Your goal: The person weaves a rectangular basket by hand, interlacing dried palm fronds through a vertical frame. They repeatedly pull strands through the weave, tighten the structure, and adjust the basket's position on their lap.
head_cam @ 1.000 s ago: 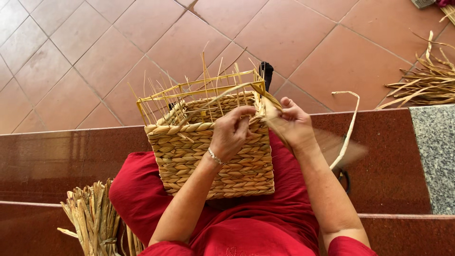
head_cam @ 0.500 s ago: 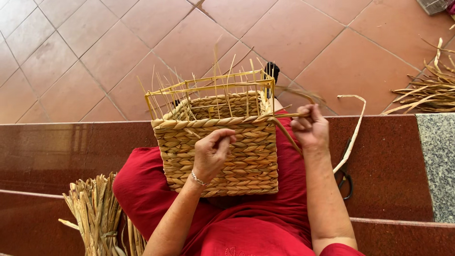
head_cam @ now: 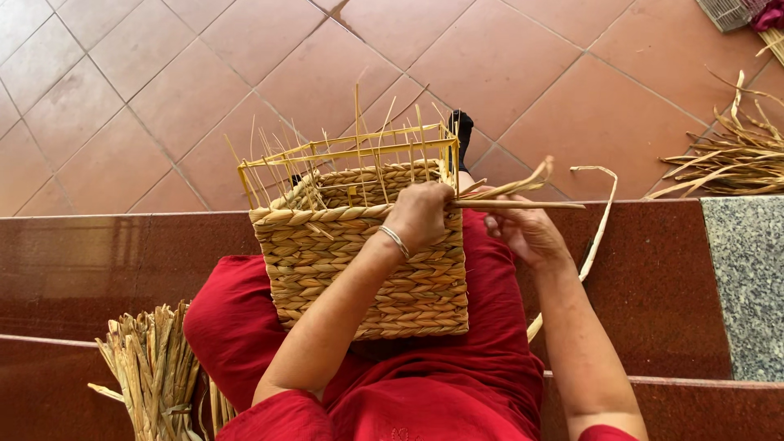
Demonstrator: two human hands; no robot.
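A half-woven straw basket (head_cam: 359,261) on a yellow wire frame rests on my lap, which is covered in red cloth. My left hand (head_cam: 420,214), with a silver bangle on the wrist, grips the basket's top right corner at the braided rim. My right hand (head_cam: 527,233) is just right of the basket, fingers curled around a long dry straw strand (head_cam: 523,200) that runs from the corner out to the right. Loose straw ends stick up from the frame's top.
A bundle of dry straw (head_cam: 155,376) stands at my lower left. More straw (head_cam: 735,155) lies on the tiled floor at the right. I sit on a dark red stone step (head_cam: 106,261); a grey granite slab (head_cam: 747,278) is at the right.
My left hand went from the basket's front wall up to the top right corner. My right hand lowered and pulled the strand out to the right.
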